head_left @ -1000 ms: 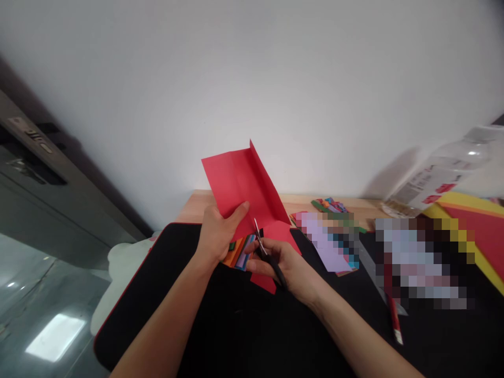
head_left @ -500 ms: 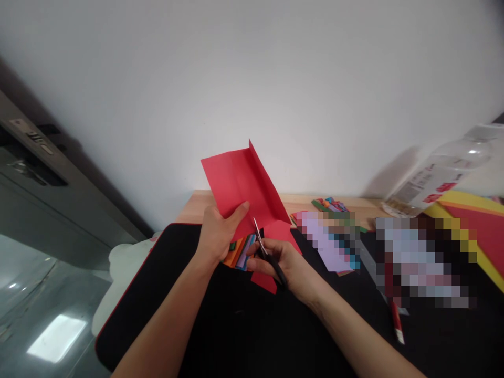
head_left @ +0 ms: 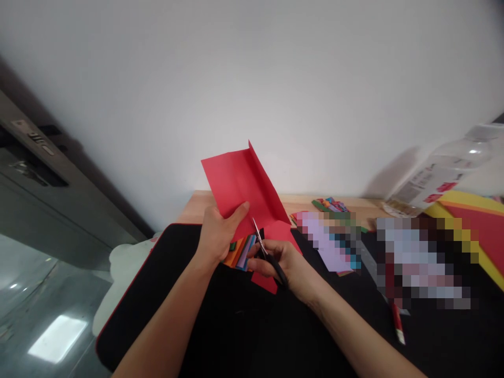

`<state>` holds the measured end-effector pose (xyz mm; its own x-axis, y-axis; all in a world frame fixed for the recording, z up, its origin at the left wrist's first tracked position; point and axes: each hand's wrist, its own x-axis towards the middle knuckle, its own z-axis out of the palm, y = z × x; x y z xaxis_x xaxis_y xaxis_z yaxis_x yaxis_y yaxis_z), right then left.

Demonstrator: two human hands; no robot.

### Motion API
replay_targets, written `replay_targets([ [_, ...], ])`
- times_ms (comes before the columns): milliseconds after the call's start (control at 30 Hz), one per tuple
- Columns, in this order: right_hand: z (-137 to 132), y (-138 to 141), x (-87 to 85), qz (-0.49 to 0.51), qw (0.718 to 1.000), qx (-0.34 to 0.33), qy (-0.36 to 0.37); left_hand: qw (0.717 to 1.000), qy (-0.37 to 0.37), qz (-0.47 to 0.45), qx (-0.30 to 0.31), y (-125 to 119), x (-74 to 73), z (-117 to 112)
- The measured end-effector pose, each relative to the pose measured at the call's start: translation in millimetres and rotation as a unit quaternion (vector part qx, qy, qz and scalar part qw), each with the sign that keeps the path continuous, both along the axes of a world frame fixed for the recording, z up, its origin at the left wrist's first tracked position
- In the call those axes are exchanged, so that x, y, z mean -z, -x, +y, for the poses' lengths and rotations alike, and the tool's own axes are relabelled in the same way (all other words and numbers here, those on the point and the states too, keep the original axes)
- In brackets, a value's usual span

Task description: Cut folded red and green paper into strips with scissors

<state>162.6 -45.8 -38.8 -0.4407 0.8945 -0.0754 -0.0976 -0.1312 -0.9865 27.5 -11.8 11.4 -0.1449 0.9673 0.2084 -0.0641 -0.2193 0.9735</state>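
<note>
My left hand (head_left: 218, 231) grips a folded sheet of red paper (head_left: 240, 178) by its lower edge, thumb on top. The sheet is held up at a slant above the table, with a raised crease along its right side. In my right hand (head_left: 277, 257) is a pair of black-handled scissors (head_left: 260, 239), fingers in the handle loops. Their blades point up at the sheet's lower part and look nearly closed. Below the hands lie a small red paper piece (head_left: 264, 282) and several colored paper strips (head_left: 240, 254), partly covered by the hands.
A black mat (head_left: 236, 336) covers most of the wooden table (head_left: 189, 209). To the right lie purple paper (head_left: 318, 236), a red pen-like stick (head_left: 397, 323), yellow sheets (head_left: 490, 270) and a tilted-looking clear bottle (head_left: 437, 173). Some items there are blurred out. A white wall stands behind.
Almost nothing differs. Both hands, the red sheet and the scissors keep the same places, and the whole view has shifted very slightly.
</note>
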Motion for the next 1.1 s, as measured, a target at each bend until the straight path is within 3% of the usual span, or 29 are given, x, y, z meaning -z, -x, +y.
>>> replay_targets([
  [433,-1.7,0.7,-4.9,-0.018,1.000,0.007,0.006,1.000,0.000,-0.010,0.005,0.8,-0.7,0.1],
  [800,-0.7,0.4,0.9,-0.044,0.999,0.015,0.025,0.986,0.082,-0.147,0.000,5.0,-4.9,6.6],
  [1100,0.3,-0.2,-3.2,0.007,1.000,0.008,0.021,0.993,0.052,-0.102,0.021,0.4,-1.1,2.7],
])
